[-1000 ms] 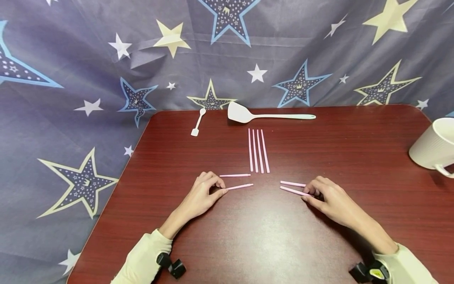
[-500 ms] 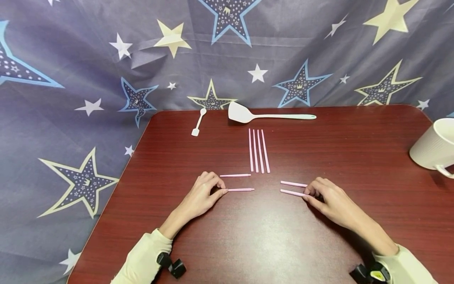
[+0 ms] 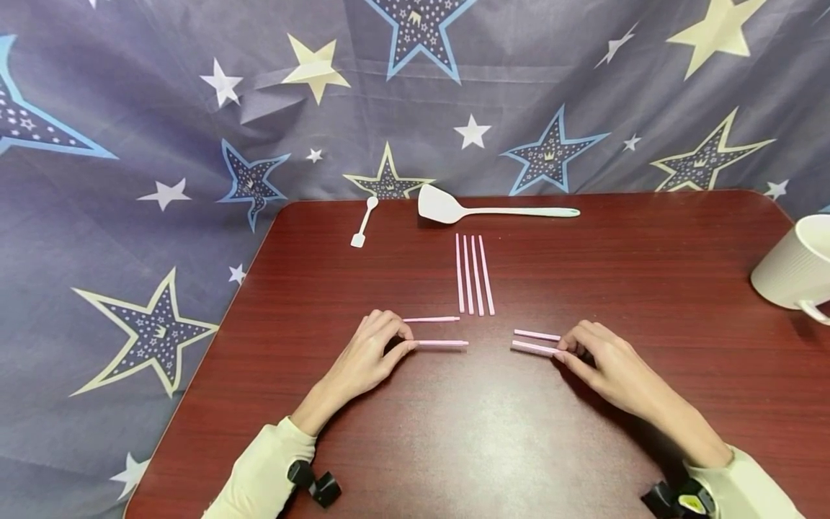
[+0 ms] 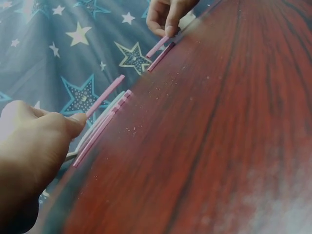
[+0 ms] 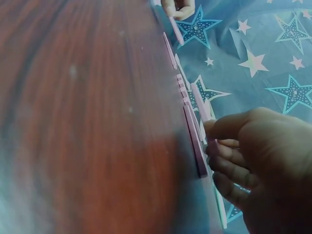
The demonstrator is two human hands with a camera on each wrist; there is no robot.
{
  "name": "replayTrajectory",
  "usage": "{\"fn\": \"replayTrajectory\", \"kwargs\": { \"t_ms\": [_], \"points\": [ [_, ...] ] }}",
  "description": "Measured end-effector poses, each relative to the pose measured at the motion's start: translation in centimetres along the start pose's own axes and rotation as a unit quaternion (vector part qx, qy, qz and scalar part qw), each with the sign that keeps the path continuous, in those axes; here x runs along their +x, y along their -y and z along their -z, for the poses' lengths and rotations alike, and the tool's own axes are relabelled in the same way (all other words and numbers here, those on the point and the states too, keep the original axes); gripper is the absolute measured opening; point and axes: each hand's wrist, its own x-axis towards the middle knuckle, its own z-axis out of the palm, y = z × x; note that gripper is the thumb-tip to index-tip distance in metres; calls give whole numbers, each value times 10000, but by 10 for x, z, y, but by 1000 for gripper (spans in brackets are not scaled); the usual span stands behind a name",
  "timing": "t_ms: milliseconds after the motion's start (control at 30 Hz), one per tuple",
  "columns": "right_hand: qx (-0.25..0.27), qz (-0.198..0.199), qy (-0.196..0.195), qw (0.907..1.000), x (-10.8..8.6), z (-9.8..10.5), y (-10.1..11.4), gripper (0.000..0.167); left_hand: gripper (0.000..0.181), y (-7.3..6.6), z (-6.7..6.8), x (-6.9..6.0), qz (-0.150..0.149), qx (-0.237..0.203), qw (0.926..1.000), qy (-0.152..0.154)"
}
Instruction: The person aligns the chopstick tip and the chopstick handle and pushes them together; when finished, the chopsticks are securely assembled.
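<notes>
My left hand [image 3: 369, 353] pinches the end of a pink stick [image 3: 444, 343] between thumb and finger; in the left wrist view that stick [image 4: 105, 96] is raised off the table. Just behind it lies another pink stick [image 3: 433, 318]. On the right, my right hand [image 3: 599, 364] pinches a pink stick [image 3: 533, 348], which the right wrist view shows lifted [image 5: 200, 102]. A further pink stick [image 3: 537, 334] lies behind that one, its right end by the fingers. Several pink sticks [image 3: 467, 277] lie side by side, pointing away, beyond the gap between the hands.
At the table's back edge lie a white spatula [image 3: 441, 205] with a pale green handle end and a small white scoop-like tool [image 3: 364, 222]. A white mug [image 3: 792, 263] stands at the far right. A star-patterned cloth [image 3: 162, 238] hangs behind the table.
The left-hand stick has swung from slanting to nearly level across the view. The right-hand stick's free end dipped towards me, then came back slightly. Both hands have stayed nearly in place.
</notes>
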Motion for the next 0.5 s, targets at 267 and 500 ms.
{"fn": "replayTrajectory", "kwargs": {
  "t_ms": [267, 500],
  "points": [
    [-9, 353, -277, 9990, 6, 5, 3, 29, 12, -7, 11, 6, -398, -91, 9989, -230],
    [-100, 552, -385, 9977, 12, 10, 10, 40, 12, -14, 26, 15, -618, -150, 9970, -435]
  ]
}}
